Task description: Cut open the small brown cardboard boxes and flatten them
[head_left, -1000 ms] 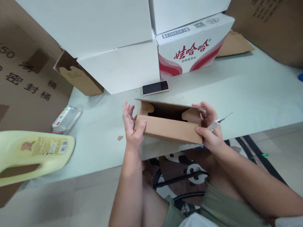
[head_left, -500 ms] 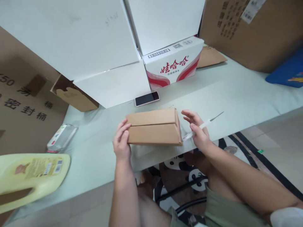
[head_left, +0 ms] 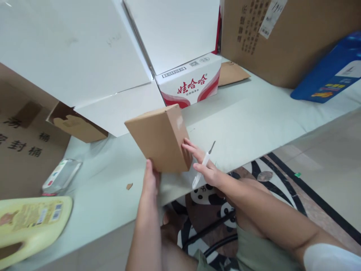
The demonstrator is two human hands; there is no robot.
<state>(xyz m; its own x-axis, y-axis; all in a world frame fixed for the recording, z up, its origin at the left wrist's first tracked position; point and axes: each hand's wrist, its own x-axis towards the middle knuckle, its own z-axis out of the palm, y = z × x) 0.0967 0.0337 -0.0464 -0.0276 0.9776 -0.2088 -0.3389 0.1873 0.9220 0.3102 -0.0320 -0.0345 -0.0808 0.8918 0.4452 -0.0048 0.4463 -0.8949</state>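
A small brown cardboard box (head_left: 159,137) is tilted up above the pale green table (head_left: 254,113), one broad side facing me. My left hand (head_left: 150,178) grips its lower near corner from underneath. My right hand (head_left: 201,167) touches the box's right side with stretched fingers while a white-handled utility knife (head_left: 203,164) lies pinched between them, blade pointing up and away.
White cartons (head_left: 84,56) and a red-printed white carton (head_left: 188,82) stand behind. A large brown carton (head_left: 282,34) and a blue pack (head_left: 327,75) are at the right. A yellow jug (head_left: 31,226), a clear bottle (head_left: 59,175) and an open brown box (head_left: 75,124) lie at the left.
The box was open, then closed and flat on the table; now it is lifted and turned on edge. The phone behind it is hidden. My view shifted right.
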